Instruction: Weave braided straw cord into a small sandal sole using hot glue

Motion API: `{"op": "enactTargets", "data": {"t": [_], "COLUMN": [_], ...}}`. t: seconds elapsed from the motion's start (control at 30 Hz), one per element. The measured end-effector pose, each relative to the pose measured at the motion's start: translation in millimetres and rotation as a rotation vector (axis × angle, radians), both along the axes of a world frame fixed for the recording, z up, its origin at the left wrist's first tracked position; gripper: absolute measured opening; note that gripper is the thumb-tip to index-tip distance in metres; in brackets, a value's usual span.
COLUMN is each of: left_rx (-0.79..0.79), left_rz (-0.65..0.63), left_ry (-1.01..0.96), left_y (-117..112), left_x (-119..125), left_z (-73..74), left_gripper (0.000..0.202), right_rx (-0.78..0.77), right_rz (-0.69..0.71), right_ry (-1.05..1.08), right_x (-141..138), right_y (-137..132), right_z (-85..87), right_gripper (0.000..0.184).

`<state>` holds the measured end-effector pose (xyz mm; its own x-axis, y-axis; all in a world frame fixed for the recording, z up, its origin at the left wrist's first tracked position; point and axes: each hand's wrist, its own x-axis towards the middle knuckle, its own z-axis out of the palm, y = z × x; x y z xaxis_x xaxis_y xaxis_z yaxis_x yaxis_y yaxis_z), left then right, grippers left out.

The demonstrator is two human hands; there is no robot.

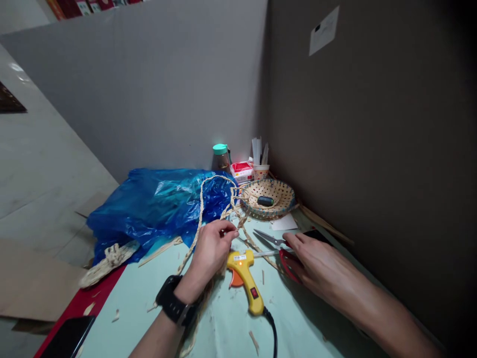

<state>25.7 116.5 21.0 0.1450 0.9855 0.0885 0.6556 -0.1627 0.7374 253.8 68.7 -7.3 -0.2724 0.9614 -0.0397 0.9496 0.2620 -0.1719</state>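
Observation:
My left hand [213,247] has its thumb and fingers pinched together beside a braided straw cord [201,211], which loops up behind it and runs down past the wrist. What lies in that pinch is too small to make out. Scissors with red handles [288,266] are in my right hand [313,256], their blades parted and pointing left toward the cord. Between and below the hands, a yellow glue gun [244,278] lies on its side. It has an orange trigger, a clear glue stick at the back and a small light on.
A woven basket [286,199] holds a dark spool [265,201]. Behind stand a paper cup [261,172] of white sticks, a red-and-white packet [242,171] and a green-lidded jar [220,156]. A blue plastic bag [149,199] lies left; a phone [69,338] is front left. Straw scraps dot the table.

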Motion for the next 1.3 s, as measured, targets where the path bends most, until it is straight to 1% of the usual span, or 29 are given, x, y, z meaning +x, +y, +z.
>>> {"op": "enactTargets", "data": {"t": [0.1, 0.17, 0.23, 0.3, 0.4, 0.47, 0.5, 0.57, 0.6, 0.67, 0.7, 0.73, 0.77, 0.83, 0.93, 1.03, 1.1, 1.2, 1.27, 1.3], "left_rx": [-0.021, -0.044, -0.089, -0.139, -0.186, -0.194, -0.194, -0.196, -0.200, -0.212, -0.221, -0.233, -0.244, -0.255, -0.242, -0.260, -0.299, -0.341, -0.311, -0.284], "left_rz": [0.019, 0.047, 0.067, 0.090, 0.154, 0.201, 0.220, 0.248, 0.256, 0.262, 0.262, 0.263, 0.263, 0.270, 0.286, 0.261, 0.213, 0.165, 0.187, 0.209], "left_ry": [-0.195, -0.317, -0.423, -0.512, -0.632, -0.701, -0.730, -0.777, -0.797, -0.832, -0.846, -0.859, -0.870, -0.884, -0.871, -0.839, -0.803, -0.785, -0.828, -0.852], "left_y": [-14, -25, -37, -48, -61, -68, -71, -78, -80, -86, -88, -90, -92, -96, -101, -104, -105, -105, -106, -107], "left_x": [-5, -10, -17, -26, -43, -53, -58, -63, -65, -67, -67, -67, -68, -70, -74, -79, -81, -81, -79, -77], "left_z": [14.2, 21.7, 25.7, 25.8, 20.5, 15.7, 13.4, 9.7, 8.1, 5.0, 3.3, 1.5, -0.4, -4.4, -9.4, -12.0, -12.3, -11.0, -10.0, -9.9], "left_gripper": [0.009, 0.015, 0.020, 0.023, 0.026, 0.026, 0.025, 0.024, 0.023, 0.021, 0.021, 0.021, 0.020, 0.020, 0.018, 0.021, 0.024, 0.026, 0.029, 0.033], "right_rx": [0.043, 0.078, 0.115, 0.156, 0.224, 0.272, 0.299, 0.351, 0.391, 0.414, 0.389, 0.345, 0.271, 0.257, 0.278, 0.285, 0.231, 0.143, 0.095, 0.067], "right_rz": [0.014, 0.033, 0.047, 0.056, 0.098, 0.125, 0.132, 0.177, 0.224, 0.459, 0.547, 0.598, 0.639, 0.699, 0.758, 0.742, 0.677, 0.477, 0.331, 0.271], "right_ry": [-0.019, -0.026, -0.024, -0.021, -0.014, -0.008, -0.005, 0.024, 0.058, 0.226, 0.303, 0.364, 0.389, 0.449, 0.578, 0.785, 0.950, 1.182, 1.282, 1.309], "right_x": [2, 4, 6, 9, 15, 16, 13, 0, -11, -39, -54, -69, -82, -102, -117, -121, -122, -124, -124, -125], "right_y": [1, 1, 2, 4, 7, 7, 5, -3, -9, -25, -33, -40, -47, -55, -60, -59, -56, -50, -45, -43], "right_z": [-6.7, -11.0, -15.3, -20.7, -27.9, -26.9, -23.3, -10.1, -1.3, 16.6, 24.4, 30.7, 35.2, 38.7, 35.7, 33.0, 33.5, 34.1, 32.4, 30.7], "right_gripper": [0.008, 0.008, 0.007, 0.009, 0.014, 0.017, 0.017, 0.018, 0.021, 0.034, 0.035, 0.033, 0.031, 0.030, 0.025, 0.020, 0.016, 0.009, 0.008, 0.007]}}
